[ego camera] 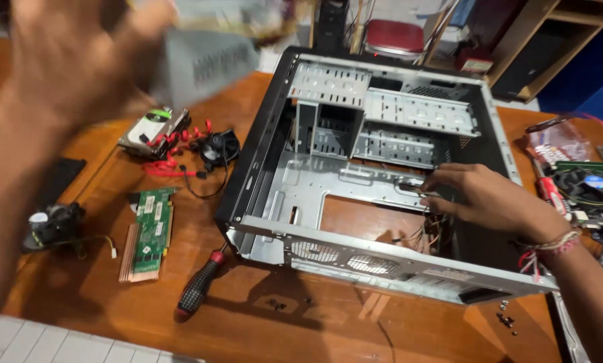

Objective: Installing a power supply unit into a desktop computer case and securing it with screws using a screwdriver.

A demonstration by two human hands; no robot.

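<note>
A grey metal box (204,64), blurred, is gripped up at far left by the left hand (72,57). It's probably heavy and stiff, best held by its flat sides. The right hand (479,195) is curled around cables (426,235) inside the case (382,262).

screwdriver (198,285) left of case (382,269) | card (150,232) further left

A computer repair workshop, or a home bench used as one: a stripped, open computer case (382,175) lies on a wooden table (315,329) among loose parts, a green circuit card (152,228), a hard drive (155,128), cooling fans (219,146) and a screwdriver (199,286).
</note>
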